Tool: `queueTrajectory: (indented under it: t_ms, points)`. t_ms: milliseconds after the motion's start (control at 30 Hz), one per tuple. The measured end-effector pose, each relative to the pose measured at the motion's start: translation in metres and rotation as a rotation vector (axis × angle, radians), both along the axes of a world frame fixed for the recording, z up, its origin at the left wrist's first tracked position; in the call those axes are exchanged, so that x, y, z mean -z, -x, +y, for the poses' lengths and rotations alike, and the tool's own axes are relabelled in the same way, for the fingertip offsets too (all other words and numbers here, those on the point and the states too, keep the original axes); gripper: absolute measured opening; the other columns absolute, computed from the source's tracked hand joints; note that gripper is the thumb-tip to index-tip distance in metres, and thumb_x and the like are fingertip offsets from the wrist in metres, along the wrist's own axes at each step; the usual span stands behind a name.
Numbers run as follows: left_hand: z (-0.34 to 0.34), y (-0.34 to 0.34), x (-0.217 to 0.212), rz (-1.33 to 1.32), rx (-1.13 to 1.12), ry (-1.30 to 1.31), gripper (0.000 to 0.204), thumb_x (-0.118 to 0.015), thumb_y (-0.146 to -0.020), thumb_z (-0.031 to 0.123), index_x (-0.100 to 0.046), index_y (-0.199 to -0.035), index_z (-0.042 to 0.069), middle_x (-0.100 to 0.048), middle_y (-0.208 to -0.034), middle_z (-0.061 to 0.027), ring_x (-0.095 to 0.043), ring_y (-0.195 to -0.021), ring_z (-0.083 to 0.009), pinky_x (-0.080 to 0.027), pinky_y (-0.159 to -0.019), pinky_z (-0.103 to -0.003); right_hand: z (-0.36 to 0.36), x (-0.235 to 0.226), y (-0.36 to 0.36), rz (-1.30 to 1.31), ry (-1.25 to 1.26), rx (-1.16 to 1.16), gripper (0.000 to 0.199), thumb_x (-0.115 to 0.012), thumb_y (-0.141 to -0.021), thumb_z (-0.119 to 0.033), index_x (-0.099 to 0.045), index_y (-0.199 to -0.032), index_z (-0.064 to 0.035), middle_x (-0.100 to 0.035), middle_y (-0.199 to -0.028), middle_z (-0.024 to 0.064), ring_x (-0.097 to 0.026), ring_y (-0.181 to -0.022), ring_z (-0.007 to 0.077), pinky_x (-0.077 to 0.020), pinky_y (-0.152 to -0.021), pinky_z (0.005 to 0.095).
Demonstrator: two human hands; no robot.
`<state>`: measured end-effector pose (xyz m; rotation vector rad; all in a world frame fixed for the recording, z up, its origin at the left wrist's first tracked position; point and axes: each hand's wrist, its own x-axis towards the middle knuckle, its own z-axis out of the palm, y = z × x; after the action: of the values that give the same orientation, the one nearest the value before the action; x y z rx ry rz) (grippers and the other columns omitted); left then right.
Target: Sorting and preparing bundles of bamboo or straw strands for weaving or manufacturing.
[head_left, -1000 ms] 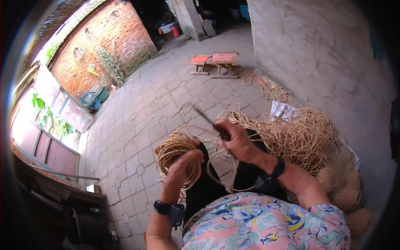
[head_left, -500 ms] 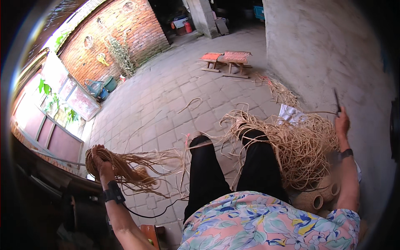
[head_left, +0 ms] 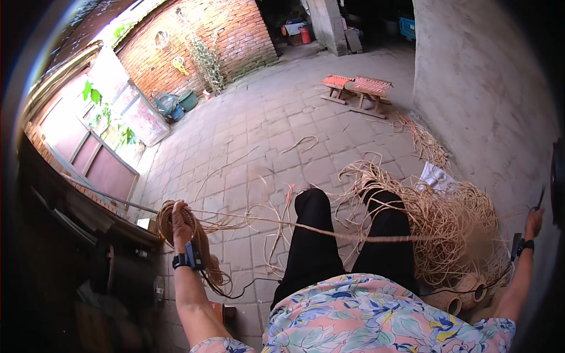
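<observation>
A coil of rattan strands (head_left: pixel 189 230) is held in the left hand (head_left: pixel 180 217), whose fingers are closed around the bundle, out to the left of the black-trousered legs (head_left: pixel 347 241). From this coil, a single taut strand (head_left: pixel 329 232) is stretched rightward across both knees toward the large loose heap of rattan (head_left: pixel 447 220) lying to the right of the legs. The right hand (head_left: pixel 534 220) is raised far to the right of the heap, against the grey wall (head_left: pixel 471 88), closed on a thin dark tool (head_left: pixel 540 197) whose kind cannot be told. Small woven baskets (head_left: pixel 456 297) lie at the near edge of the heap. Beyond the heap, two low wooden stools (head_left: pixel 359 88) stand on the paved floor (head_left: pixel 265 129).
</observation>
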<state>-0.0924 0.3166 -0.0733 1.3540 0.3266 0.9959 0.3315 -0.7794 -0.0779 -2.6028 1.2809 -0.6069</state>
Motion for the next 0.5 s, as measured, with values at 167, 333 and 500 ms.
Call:
queueTrajectory:
  t_ms: [167, 333, 500]
  points:
    - [-0.118, -0.062, -0.029, 0.209, -0.254, -0.711, 0.021, -0.05, -0.094, 0.01, -0.058, -0.113, 0.011, -0.056, -0.106, 0.0001, -0.049, -0.099, -0.0081, -0.038, -0.089, -0.022, 0.078, 0.05, -0.042, -0.09, -0.022, -0.704, 0.04, -0.06, -0.083, -0.022, -0.053, -0.12, -0.0098, -0.062, -0.11, 0.0164, -0.058, -0.1, 0.0369, -0.0465, -0.083, 0.0423]
    - [-0.189, -0.12, -0.07, -0.06, -0.003, 0.251, 0.032, -0.06, -0.085, 0.007, -0.051, -0.115, 0.011, -0.056, -0.1, -0.002, -0.052, -0.091, -0.0108, -0.042, -0.084, -0.025, 0.383, -0.023, 0.057, 0.12, -1.158, -1.373, 0.047, -0.066, -0.073, -0.022, -0.054, -0.115, -0.0025, -0.062, -0.096, 0.0081, -0.06, -0.081, 0.0135, -0.0466, -0.055, 0.0241]
    - [-0.237, -0.17, -0.067, -0.041, -0.044, 0.142, 0.023, -0.062, -0.085, 0.02, -0.054, -0.104, 0.009, -0.054, -0.088, -0.0005, -0.051, -0.083, -0.0087, -0.042, -0.074, -0.025, 0.506, -0.068, 0.168, 0.64, -1.911, -1.873, 0.055, -0.061, -0.085, -0.038, -0.045, -0.121, -0.0003, -0.058, -0.11, 0.0152, -0.06, -0.1, 0.0222, -0.0492, -0.086, 0.0317]
